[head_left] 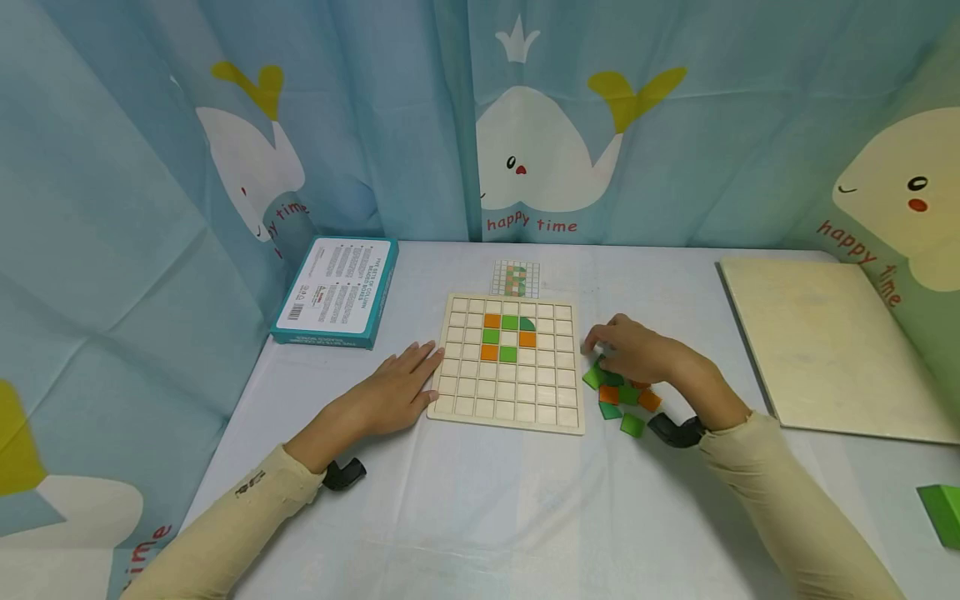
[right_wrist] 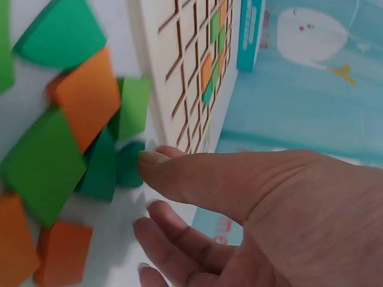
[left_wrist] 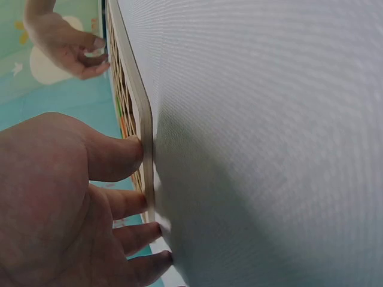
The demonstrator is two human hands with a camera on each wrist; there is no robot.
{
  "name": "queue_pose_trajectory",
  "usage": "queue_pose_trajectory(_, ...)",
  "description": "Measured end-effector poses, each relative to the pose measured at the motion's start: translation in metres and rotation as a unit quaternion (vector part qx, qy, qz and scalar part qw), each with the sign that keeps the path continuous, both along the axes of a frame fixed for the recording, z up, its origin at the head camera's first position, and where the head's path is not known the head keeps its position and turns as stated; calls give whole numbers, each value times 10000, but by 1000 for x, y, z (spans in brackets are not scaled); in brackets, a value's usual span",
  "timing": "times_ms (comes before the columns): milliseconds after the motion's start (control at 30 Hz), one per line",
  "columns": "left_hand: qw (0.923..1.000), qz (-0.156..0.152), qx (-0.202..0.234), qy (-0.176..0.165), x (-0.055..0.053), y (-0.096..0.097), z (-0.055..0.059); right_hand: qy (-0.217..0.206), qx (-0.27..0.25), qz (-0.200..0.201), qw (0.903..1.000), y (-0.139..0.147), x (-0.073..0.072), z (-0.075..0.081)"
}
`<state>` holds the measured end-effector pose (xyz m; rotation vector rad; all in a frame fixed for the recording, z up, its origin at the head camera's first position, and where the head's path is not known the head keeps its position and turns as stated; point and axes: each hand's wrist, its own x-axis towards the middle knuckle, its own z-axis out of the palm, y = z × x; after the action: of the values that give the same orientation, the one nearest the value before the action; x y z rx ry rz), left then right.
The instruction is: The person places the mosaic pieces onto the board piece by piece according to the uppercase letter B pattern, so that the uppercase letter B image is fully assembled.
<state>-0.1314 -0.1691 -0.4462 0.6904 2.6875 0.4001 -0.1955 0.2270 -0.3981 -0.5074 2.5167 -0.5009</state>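
Note:
A wooden grid board [head_left: 480,408] lies mid-table, with several orange and green squares and one dark green quarter-circle [head_left: 527,324] set in its upper cells. My left hand [head_left: 397,390] rests at the board's left edge, fingers fairly straight; the left wrist view has its thumb and fingertips along the rim [left_wrist: 143,113]. To the right of the board, my right hand [head_left: 637,350] reaches down over a loose pile of tiles [head_left: 628,393]. Its thumb tip overlaps a dark green rounded tile [right_wrist: 128,166] in the right wrist view, while the other fingers bend loosely, apart from the thumb.
Behind the board lies a small printed pattern card [head_left: 516,279]. A teal box [head_left: 333,292] sits at the back left. On the right are a plain wooden panel [head_left: 832,350] and a green block [head_left: 941,515]. A whale-print curtain [head_left: 420,125] surrounds the table.

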Motion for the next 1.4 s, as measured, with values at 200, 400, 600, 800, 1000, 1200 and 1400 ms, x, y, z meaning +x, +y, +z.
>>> queue_pose_trajectory(200, 10000, -2, -17, -3, 0, -1, 1, -178, -201, 116, 9996, 14, -6, -9)
queue_pose_trajectory(400, 10000, -1, -24, -5, 1, 0, 2, -99, -451, 315, 9984, 20, -14, -16)
queue_pose_trajectory(600, 10000, -17, -19, 10, 1, 0, 2, 109, -740, 381, 9965, 23, -14, -15)
queue_pose_trajectory(800, 10000, -44, -35, 26, 0, 0, 2, -75, -741, 157, 9971, 28, -16, -14)
queue_pose_trajectory(1000, 10000, -55, -39, 33, 1, 0, 3, -146, -686, -2, 9975, 30, -17, -17)
queue_pose_trajectory(1200, 10000, -56, -58, 59, 0, 0, 3, 411, -463, -490, 9969, 19, -9, -22)
queue_pose_trajectory(1400, 10000, -53, -23, 15, 1, 0, 3, 714, -600, -739, 9929, 9, 1, -30)
